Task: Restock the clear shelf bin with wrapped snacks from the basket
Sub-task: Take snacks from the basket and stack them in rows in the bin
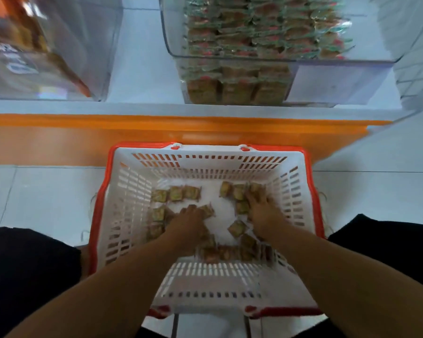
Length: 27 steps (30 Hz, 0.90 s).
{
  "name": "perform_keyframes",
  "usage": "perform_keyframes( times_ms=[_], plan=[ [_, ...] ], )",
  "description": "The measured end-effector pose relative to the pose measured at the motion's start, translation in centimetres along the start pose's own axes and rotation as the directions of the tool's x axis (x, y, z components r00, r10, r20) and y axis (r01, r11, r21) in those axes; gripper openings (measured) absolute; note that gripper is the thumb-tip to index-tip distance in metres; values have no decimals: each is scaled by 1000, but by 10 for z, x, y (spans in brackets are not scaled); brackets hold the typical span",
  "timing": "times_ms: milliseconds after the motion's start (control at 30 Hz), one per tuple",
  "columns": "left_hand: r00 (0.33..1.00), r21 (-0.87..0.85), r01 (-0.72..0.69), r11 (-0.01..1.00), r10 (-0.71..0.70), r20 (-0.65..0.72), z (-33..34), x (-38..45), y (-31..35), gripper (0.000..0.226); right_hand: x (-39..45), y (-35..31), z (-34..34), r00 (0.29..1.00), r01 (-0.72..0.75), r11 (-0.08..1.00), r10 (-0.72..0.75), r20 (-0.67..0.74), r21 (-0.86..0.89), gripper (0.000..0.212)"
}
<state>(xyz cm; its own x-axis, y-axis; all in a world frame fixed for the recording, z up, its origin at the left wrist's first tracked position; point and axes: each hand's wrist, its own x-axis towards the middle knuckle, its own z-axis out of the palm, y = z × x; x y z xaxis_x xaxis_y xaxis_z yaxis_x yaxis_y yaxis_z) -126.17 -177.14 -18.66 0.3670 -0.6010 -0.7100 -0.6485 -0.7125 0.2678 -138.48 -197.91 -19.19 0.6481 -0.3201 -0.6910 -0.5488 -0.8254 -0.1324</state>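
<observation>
The wrapped snacks (176,193) lie scattered in a single loose layer across the floor of the white basket (132,191), some in a short row toward the far left, others bunched along the near wall and up the right side. Both arms reach down into it. The left hand (189,219) rests palm-down on the packets near the middle of the basket floor, fingers over a wrapper; the right hand (260,212) lies on the cluster at the far right, its fingers spread over several packets. Motion blur softens both hands, so I cannot tell whether either has actually closed round a packet or is only pressing on them.

The basket has slotted white walls and an orange-red rim, and stands on pale floor tiles between the person's dark-clad knees. Just beyond it runs the orange front edge of the shelf (181,123). On the shelf above, directly ahead, stands the clear shelf bin (340,81), already packed with tidy stacks of similar snacks on its left and middle, with a bare stretch on its right. Another clear bin (59,57) holding orange packaging sits well apart to the left.
</observation>
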Motion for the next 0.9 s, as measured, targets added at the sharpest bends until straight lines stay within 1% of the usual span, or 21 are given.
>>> perform_keyframes(
  times_ms=[67, 133, 200, 267, 333, 367, 433, 500, 567, 600, 667, 700, 733, 767, 800, 833, 867, 900],
  plan=[
    [1000, 23, 0, 1000, 0, -15, -2, 7, -5, 66, 9, -2, -2, 1000, -8, 998, 9, -10, 64, 72],
    [1000, 45, -1, 999, 1, -17, 2, 17, -7, 73, 17, -6, 0, 999, -23, 998, 25, -30, 55, 65],
    [1000, 57, -9, 998, 8, 12, 11, 26, -7, 77, 19, -8, 5, 998, -42, 996, 46, -47, 79, 66],
    [999, 161, -34, 986, 27, 42, 24, 35, -4, 78, 17, -9, 11, 998, -58, 994, 58, 6, 97, 69],
    [996, 283, -89, 955, 83, 36, 37, 40, 0, 77, 15, -12, 17, 997, -71, 994, 68, 32, 88, 64],
    [994, 313, -113, 943, 109, 33, 42, 42, 2, 74, 16, -13, 19, 996, -82, 994, 79, 43, 72, 61],
    [991, 303, -132, 944, 124, 46, 47, 43, 6, 64, 22, -15, 23, 993, -91, 993, 85, 84, 74, 62],
    [993, 268, -119, 956, 108, 54, 46, 44, 8, 55, 27, -14, 24, 994, -41, 995, 31, 102, 92, 63],
    [995, 209, -101, 973, 94, 42, 41, 45, 8, 44, 27, -13, 24, 993, 23, 992, -37, 113, 120, 57],
    [996, 158, -87, 984, 83, 32, 38, 45, 7, 38, 25, -14, 23, 991, 52, 986, -71, 116, 158, 51],
    [999, 38, -47, 998, 47, 11, 30, 43, 4, 30, 24, -14, 21, 991, 94, 985, -107, 82, 142, 36],
    [1000, -25, -22, 999, 22, -6, 26, 42, 2, 27, 25, -16, 19, 992, 72, 975, -91, 84, 209, 31],
    [1000, -105, 13, 994, -16, -24, 22, 40, -1, 24, 24, -19, 16, 991, 72, 971, -95, 90, 229, 26],
    [997, -201, 59, 978, -66, -31, 18, 38, -3, 20, 20, -24, 7, 986, 44, 975, -78, 148, 220, 15],
    [993, -301, 103, 948, -117, -28, 15, 36, -5, 16, 16, -29, 1, 980, 49, 941, -110, 167, 335, 9],
    [987, -391, 140, 910, -161, -24, 11, 34, -6, 12, 15, -33, -2, 986, 8, 856, -93, 139, 517, 26],
    [982, -463, 160, 872, -190, -18, 6, 33, -5, 8, 16, -37, -7, 984, -55, 725, -77, 160, 687, 33],
    [979, -523, 171, 835, -206, -9, 2, 31, -3, 6, 10, -39, -11, 965, 0, 761, -169, 199, 649, 27]
  ],
)
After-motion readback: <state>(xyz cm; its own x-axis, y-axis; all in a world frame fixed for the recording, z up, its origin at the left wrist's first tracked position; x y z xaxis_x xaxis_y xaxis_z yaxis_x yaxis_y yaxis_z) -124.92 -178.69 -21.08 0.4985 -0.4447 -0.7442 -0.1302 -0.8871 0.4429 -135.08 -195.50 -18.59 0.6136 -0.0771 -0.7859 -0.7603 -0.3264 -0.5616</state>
